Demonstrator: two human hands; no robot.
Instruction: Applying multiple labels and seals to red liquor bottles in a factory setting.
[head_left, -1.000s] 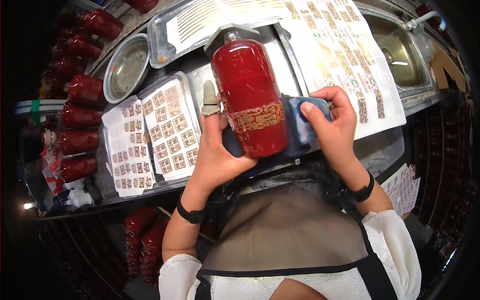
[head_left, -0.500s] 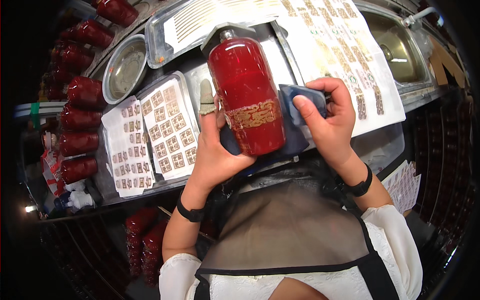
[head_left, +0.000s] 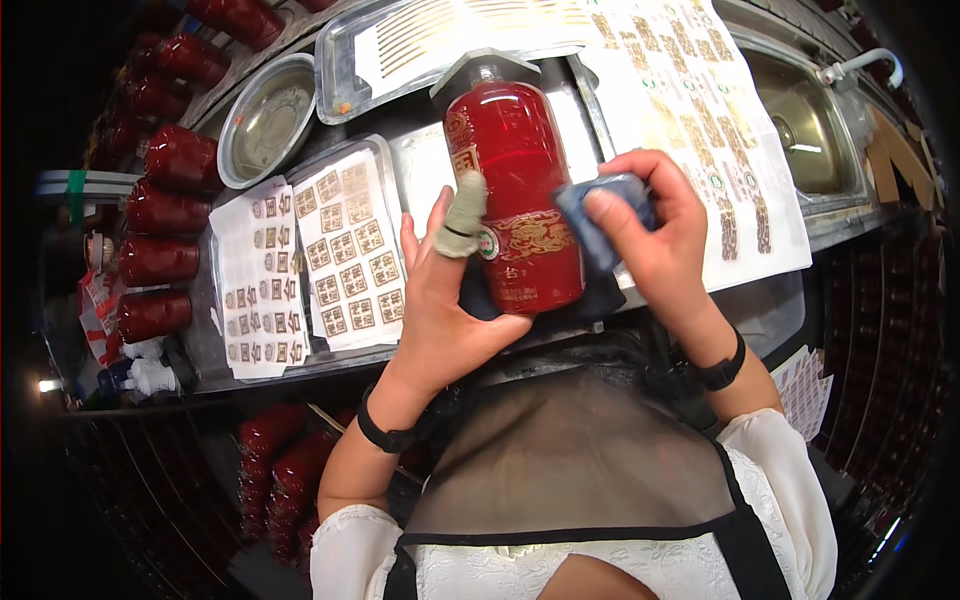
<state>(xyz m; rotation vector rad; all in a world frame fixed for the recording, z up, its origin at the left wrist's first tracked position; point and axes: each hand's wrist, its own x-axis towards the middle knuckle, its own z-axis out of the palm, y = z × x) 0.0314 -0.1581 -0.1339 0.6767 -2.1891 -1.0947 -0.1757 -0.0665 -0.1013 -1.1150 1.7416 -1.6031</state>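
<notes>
Left: decal sheets [head_left: 345, 250] lay in a tray [head_left: 388, 165], many motifs unpeeled. Left hand [head_left: 440, 310] had its grip on the red bottle [head_left: 525, 150], which lay neck-away over a dark cloth [head_left: 603, 297]. Gold band [head_left: 530, 237] and side decals [head_left: 465, 158] were on (underside hidden). Right hand [head_left: 668, 240] pinched a blurred blue pad [head_left: 588, 222], contact unclear. Far right, a big sheet [head_left: 760, 160], cut off above, bore more motifs.

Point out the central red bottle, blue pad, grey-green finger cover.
Central red bottle [head_left: 526, 180]: head view, mid-body.
Blue pad [head_left: 589, 232]: head view, lower-left surface.
Grey-green finger cover [head_left: 465, 207]: head view, middle of its length.
</notes>
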